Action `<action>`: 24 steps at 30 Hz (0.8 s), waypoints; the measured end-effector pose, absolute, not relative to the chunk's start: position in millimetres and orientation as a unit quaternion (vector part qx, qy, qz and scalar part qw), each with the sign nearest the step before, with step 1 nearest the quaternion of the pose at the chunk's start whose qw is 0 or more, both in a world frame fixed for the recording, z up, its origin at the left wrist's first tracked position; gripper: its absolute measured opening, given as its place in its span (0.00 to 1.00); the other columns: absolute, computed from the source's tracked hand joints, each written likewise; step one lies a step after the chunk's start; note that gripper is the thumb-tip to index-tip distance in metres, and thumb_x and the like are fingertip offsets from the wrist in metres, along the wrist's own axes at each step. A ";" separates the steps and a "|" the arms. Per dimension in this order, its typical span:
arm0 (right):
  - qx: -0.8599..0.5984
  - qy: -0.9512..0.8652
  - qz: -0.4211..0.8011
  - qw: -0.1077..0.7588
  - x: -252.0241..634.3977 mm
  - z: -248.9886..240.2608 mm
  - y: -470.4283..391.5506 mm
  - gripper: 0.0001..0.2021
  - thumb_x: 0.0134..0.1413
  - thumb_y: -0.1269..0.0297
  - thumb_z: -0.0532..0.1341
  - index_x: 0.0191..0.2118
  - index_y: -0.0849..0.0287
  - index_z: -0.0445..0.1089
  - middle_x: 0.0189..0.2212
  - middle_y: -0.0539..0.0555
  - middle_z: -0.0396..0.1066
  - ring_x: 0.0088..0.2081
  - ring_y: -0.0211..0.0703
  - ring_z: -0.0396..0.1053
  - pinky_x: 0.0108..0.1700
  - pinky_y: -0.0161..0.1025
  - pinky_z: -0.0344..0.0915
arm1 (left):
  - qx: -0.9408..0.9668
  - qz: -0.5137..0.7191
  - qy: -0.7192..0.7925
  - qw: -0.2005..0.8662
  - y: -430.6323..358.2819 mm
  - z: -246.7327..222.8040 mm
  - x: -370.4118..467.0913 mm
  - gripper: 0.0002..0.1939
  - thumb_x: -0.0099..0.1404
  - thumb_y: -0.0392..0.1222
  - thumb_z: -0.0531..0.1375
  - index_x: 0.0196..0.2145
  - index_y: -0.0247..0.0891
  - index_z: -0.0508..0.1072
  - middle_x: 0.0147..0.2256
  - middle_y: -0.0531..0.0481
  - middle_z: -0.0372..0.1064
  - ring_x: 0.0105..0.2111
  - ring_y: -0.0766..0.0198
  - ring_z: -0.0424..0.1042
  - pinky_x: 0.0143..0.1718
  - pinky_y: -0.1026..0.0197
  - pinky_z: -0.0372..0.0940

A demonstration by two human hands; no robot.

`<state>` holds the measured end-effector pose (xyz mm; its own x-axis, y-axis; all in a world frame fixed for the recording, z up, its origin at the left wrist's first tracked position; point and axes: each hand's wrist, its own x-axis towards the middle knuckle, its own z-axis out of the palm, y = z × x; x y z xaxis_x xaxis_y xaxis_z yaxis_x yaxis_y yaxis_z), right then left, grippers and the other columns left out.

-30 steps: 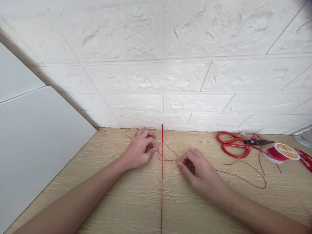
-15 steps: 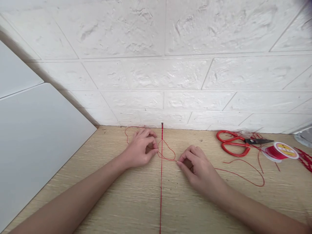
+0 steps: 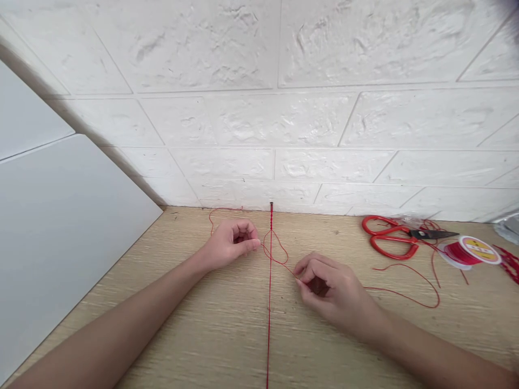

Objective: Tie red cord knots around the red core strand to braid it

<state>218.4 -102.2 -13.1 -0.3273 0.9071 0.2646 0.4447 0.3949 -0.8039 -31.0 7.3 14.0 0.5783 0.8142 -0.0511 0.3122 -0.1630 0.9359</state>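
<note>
A short knotted red cord (image 3: pixel 271 219) hangs from a nail (image 3: pixel 271 203) at the table's back edge. From it a straight red cord (image 3: pixel 269 313) runs down toward me. Thin red string forms loose loops (image 3: pixel 287 254) around that cord, just below the knots. On the left, my left hand (image 3: pixel 235 243) pinches one end of the string between thumb and fingertip. My right hand (image 3: pixel 324 283), lower and to the right, pinches the other end, and its tail trails out behind onto the table.
Orange-handled scissors (image 3: pixel 393 237) lie at the back right, beside a spool of red string (image 3: pixel 466 252). More braided red cord (image 3: pixel 511 263) and a clear plastic bag (image 3: pixel 508 224) are at the far right. Grey-white panels (image 3: pixel 73 237) stand on the left; a white brick-pattern wall (image 3: pixel 316 119) rises behind.
My right hand has moved a little down and to the right, drawing the string. The loops around the middle cord have become smaller. The left fingers have curled in more.
</note>
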 end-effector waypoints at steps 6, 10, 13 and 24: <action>-0.470 -0.756 0.312 0.332 220.3 -10.5 -102.2 0.08 0.61 0.74 0.56 0.43 0.56 0.65 0.30 0.49 0.67 0.30 0.38 0.65 0.32 0.36 0.63 | 0.681 0.277 0.380 0.561 10.5 11.4 -31.6 0.10 0.59 0.42 0.66 0.35 0.34 0.73 0.22 0.58 0.61 0.21 0.73 0.58 0.25 0.66 0.52; -0.461 -0.760 0.285 0.358 220.8 -9.8 -100.8 0.11 0.59 0.76 0.56 0.45 0.55 0.67 0.31 0.51 0.67 0.34 0.42 0.67 0.35 0.38 0.65 | 0.637 0.317 0.345 0.613 12.1 7.8 -30.8 0.09 0.56 0.36 0.66 0.36 0.35 0.75 0.18 0.59 0.58 0.24 0.69 0.65 0.31 0.64 0.59; -0.436 -0.756 0.302 0.382 221.7 -10.3 -101.5 0.12 0.57 0.78 0.57 0.43 0.56 0.68 0.35 0.54 0.69 0.40 0.44 0.69 0.36 0.38 0.66 | 0.585 0.340 0.309 0.668 12.7 6.0 -30.5 0.10 0.52 0.32 0.65 0.35 0.35 0.76 0.16 0.59 0.57 0.34 0.60 0.75 0.43 0.58 0.64; -0.291 -0.825 0.312 0.371 221.2 -9.9 -101.5 0.14 0.52 0.83 0.56 0.35 0.55 0.67 0.29 0.50 0.67 0.49 0.46 0.71 0.51 0.45 0.65 | 0.551 0.306 0.284 0.723 11.0 4.6 -28.0 0.09 0.52 0.31 0.65 0.34 0.35 0.76 0.16 0.60 0.58 0.19 0.65 0.71 0.25 0.63 0.63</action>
<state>221.2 -101.5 -9.9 -0.5552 0.7110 0.4315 0.2478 0.6366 -0.7303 -28.0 11.0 4.6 0.6514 0.7552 -0.0735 -0.1296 0.2061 0.9699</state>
